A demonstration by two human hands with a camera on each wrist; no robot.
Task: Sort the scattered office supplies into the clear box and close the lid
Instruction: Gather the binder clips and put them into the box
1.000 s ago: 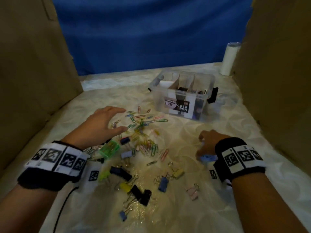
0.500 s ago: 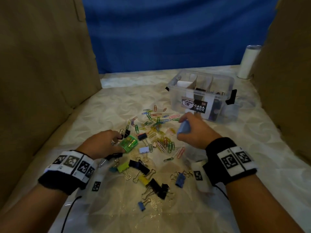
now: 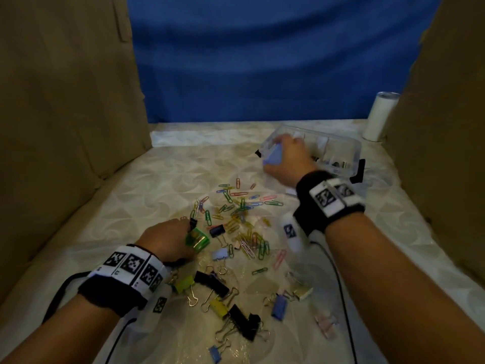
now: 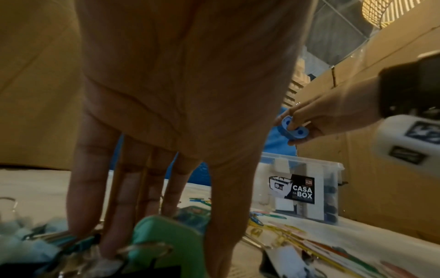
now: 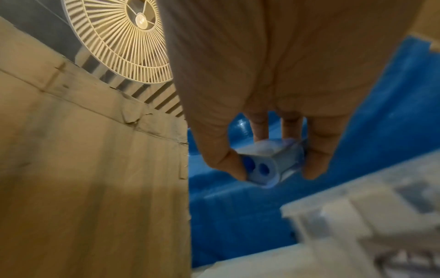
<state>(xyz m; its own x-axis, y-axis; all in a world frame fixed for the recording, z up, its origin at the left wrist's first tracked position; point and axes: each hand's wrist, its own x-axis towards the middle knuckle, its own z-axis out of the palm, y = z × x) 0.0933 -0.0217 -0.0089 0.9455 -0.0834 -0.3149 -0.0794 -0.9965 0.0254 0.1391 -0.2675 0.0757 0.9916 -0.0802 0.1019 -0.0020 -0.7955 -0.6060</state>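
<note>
My right hand (image 3: 284,160) pinches a light blue two-hole sharpener (image 3: 273,156) (image 5: 266,169) between thumb and fingers, held above the left end of the clear box (image 3: 341,149). The box stands lidless at the back right, with dividers inside. My left hand (image 3: 181,239) is down on the table, fingers (image 4: 119,206) and thumb standing around a green sharpener (image 3: 198,239) (image 4: 166,242) among binder clips. Coloured paper clips (image 3: 241,219) lie scattered mid-table. Several binder clips (image 3: 225,298) lie nearer me.
Cardboard walls stand at the left (image 3: 65,101) and right (image 3: 446,127), a blue cloth (image 3: 262,61) at the back. A white cylinder (image 3: 379,116) stands behind the box. A black cable (image 3: 341,298) runs under my right forearm. A fan (image 5: 123,37) hangs overhead.
My right hand has lifted the blue sharpener from the table and carried it away to above the box. My left hand came down from the paper clips onto the green sharpener.
</note>
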